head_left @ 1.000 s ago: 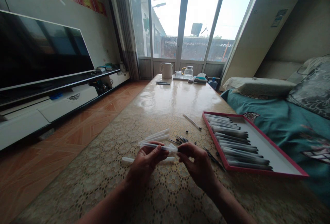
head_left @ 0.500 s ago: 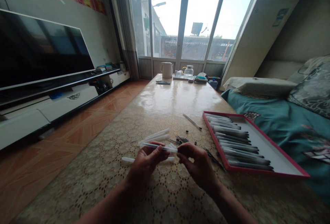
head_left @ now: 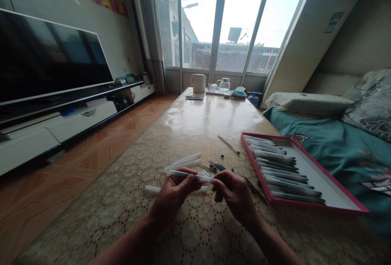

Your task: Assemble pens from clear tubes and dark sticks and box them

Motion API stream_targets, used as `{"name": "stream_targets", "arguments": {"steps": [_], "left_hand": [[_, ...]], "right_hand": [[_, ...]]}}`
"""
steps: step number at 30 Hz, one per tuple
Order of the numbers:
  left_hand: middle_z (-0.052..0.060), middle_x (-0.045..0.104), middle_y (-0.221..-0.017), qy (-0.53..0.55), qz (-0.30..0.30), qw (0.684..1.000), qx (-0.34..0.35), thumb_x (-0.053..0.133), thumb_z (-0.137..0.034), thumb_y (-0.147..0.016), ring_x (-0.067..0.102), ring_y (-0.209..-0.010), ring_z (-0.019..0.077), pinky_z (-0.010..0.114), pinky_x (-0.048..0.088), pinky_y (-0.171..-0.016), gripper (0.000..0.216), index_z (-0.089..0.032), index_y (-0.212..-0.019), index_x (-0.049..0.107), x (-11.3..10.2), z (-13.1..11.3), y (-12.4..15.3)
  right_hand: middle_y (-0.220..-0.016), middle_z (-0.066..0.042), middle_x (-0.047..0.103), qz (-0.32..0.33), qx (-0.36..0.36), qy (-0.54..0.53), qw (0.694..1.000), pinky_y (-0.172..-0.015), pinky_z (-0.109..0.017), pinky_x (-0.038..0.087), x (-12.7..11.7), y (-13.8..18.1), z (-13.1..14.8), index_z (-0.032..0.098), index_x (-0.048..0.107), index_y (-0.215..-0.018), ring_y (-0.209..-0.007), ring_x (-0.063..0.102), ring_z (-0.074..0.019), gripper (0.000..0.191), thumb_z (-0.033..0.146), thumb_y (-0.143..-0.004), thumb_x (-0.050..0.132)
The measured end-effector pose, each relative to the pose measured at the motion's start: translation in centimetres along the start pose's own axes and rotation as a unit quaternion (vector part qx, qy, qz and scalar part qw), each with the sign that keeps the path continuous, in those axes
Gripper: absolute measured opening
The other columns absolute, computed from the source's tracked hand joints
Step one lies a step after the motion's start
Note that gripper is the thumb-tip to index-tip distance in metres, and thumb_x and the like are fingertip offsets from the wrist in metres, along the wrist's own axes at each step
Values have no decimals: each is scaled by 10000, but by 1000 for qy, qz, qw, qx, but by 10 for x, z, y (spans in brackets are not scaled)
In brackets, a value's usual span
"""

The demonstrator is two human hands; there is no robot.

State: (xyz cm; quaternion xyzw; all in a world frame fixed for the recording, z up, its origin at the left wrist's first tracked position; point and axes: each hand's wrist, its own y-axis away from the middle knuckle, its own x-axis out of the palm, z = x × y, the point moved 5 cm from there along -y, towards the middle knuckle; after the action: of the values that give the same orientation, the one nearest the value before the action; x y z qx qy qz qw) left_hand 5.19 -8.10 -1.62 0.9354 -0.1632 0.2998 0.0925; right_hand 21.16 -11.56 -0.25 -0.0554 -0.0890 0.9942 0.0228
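Note:
My left hand (head_left: 174, 191) is closed around a clear-barrelled pen (head_left: 201, 178), which lies nearly level above the table and points right. At the pen's right end, my right hand (head_left: 233, 191) pinches with thumb and forefinger; any small part between those fingertips is hidden. Just beyond the hands are several clear empty pen barrels (head_left: 185, 160) and a cluster of dark refills (head_left: 216, 165) with small black caps (head_left: 222, 156). A white tube (head_left: 152, 189) lies left of the left hand, and a single pen (head_left: 228, 144) lies farther off.
A red-rimmed box (head_left: 265, 193) holding a row of pens stands at right. Dark slim pieces (head_left: 255, 190) lie beside it. On the far end of the patterned table (head_left: 128, 216) are a pitcher (head_left: 198, 83), a glass jug (head_left: 225, 84) and a tissue pack (head_left: 238, 92).
The right hand's lower fingers have shifted slightly while its pinch stays at the pen's right end. The left hand keeps its hold, and the view has moved a little.

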Motion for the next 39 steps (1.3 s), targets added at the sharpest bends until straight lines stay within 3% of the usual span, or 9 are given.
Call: {"name": "stream_targets", "arguments": {"steps": [5,8,12,19,24,29,35,39], "left_hand": [[85,748,-758,-12,13,1000,0,758,-216,-708,703,-702,162,248,543,-695,186,-122,-837,663,3,0,2],[80,745,-736,-5,-3,1000,-2,778,-228,-684,702,-679,159,241,544,-678,213,-120,-827,664,0,0,0],[65,736,-710,5,-19,1000,2,792,-224,-664,702,-670,158,243,546,-691,222,-122,-814,664,-5,0,-3],[77,740,-711,-13,-3,1000,-7,788,-231,-670,705,-666,173,251,548,-662,232,-116,-827,661,-4,1,-3],[68,740,-712,1,-15,1000,-5,799,-228,-653,704,-670,168,246,544,-676,239,-122,-814,659,-5,1,-4],[87,744,-716,-11,1,1000,-9,778,-221,-684,704,-669,172,244,542,-658,214,-115,-831,663,-2,1,-3],[85,742,-713,-3,-7,1000,-2,787,-231,-671,701,-669,170,242,539,-663,226,-119,-826,667,-5,1,-4],[83,745,-740,-21,1,1000,-1,775,-230,-685,703,-678,173,248,543,-654,205,-125,-826,669,-3,1,-3]], "right_hand": [[-484,53,469,11,-4,62,998,-359,-166,324,1,2,-10,172,500,-656,-356,440,-59,447,528,-911,413],[-514,35,509,22,-10,74,997,-383,-171,342,2,1,-8,168,517,-693,-377,465,-66,470,528,-936,338],[-637,28,580,45,-30,97,994,-426,-177,388,2,1,1,189,505,-887,-449,523,-83,291,474,-911,452],[-533,33,530,54,-29,145,987,-431,-181,361,3,3,-3,198,475,-695,-411,477,-80,426,480,-962,298],[-598,44,580,66,-42,171,982,-437,-182,359,4,3,1,205,482,-920,-427,495,-87,240,427,-947,394],[-534,36,533,73,-38,173,981,-431,-184,355,4,4,1,206,441,-686,-406,480,-81,399,436,-974,286],[-590,49,580,69,-51,182,980,-412,-179,351,3,4,2,215,475,-923,-408,480,-87,206,406,-943,401],[-558,42,554,81,-43,174,980,-427,-180,358,4,4,1,212,460,-723,-408,481,-81,352,421,-968,318]]}}
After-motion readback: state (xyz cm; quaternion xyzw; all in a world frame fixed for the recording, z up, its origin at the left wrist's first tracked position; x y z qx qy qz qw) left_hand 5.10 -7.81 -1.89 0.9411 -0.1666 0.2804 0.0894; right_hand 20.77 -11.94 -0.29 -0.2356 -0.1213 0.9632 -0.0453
